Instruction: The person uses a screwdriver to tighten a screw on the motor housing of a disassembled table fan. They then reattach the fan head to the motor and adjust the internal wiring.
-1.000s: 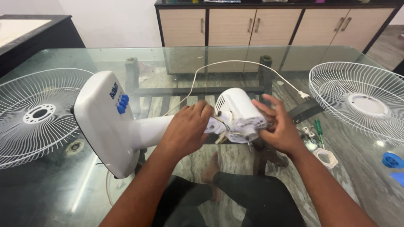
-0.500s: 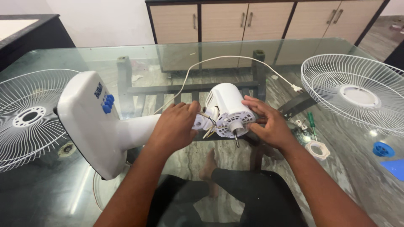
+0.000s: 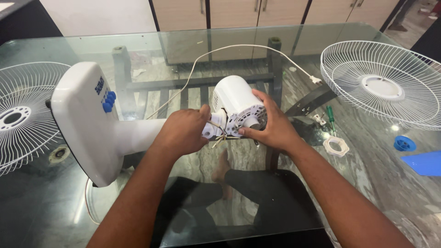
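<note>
A white table fan without its grilles lies on its side on the glass table [image 3: 349,183]. Its square base [image 3: 85,121], with blue buttons, points left and its stem runs right to the white motor housing [image 3: 236,98]. My left hand [image 3: 183,131] grips the neck joint where stem meets motor, thumb by loose wires. My right hand [image 3: 271,124] cups the motor's front face from the right, fingers beside the shaft. The fan's white power cord [image 3: 239,47] loops across the glass behind.
One white wire grille [image 3: 386,85] lies at the right, another grille [image 3: 23,115] at the left edge. A green screwdriver [image 3: 330,117], a white plastic ring nut [image 3: 336,146], a blue cap [image 3: 404,143] and a blue blade piece [image 3: 425,163] lie at the right. Cabinets stand behind.
My left hand has slid a little left onto the neck joint. My right hand has shifted around the motor's front, and the motor face has turned more toward me.
</note>
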